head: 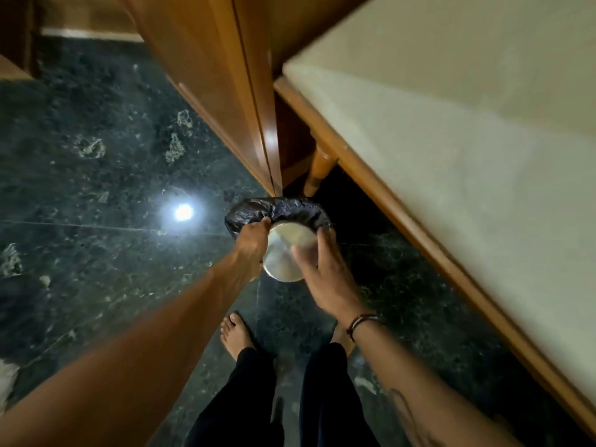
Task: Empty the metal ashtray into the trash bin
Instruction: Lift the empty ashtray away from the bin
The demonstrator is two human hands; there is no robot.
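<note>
step: dumping | round shiny metal ashtray (285, 253) turned base-up toward me, just above near rim of black-bagged trash bin (251, 209) | left hand (250, 245) fingers clamped on ashtray's left edge | right hand (322, 269) fingers spread on right side, thumb on base | mouth faces far, down into bin | contents not visible

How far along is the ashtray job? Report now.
Done: the metal ashtray has been carried to the trash bin with its black liner, beside the wooden cabinet. In hand: the left hand and right hand hold it tipped over the bin's mouth, shiny base toward the camera. Left: whether the contents have dropped cannot be seen; then take the ashtray back.
</note>
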